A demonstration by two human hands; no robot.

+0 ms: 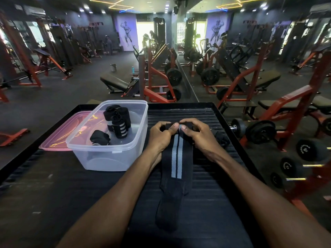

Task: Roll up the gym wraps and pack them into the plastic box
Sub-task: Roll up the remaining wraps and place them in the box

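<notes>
Both hands, left hand (pixel 159 136) and right hand (pixel 197 135), pinch the wrap (pixel 176 158), barely rolled; three rolls (pixel 117 122) sit in the box (pixel 107 158), one loose wrap (pixel 222 139) waits.

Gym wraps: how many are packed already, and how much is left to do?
Done: about three rolled wraps sit in the clear plastic box, whose pink lid lies beside it. In hand: the left hand and right hand are rolling the far end of a striped wrap, most of it still flat. Left: another dark wrap waits by the right hand.
</notes>
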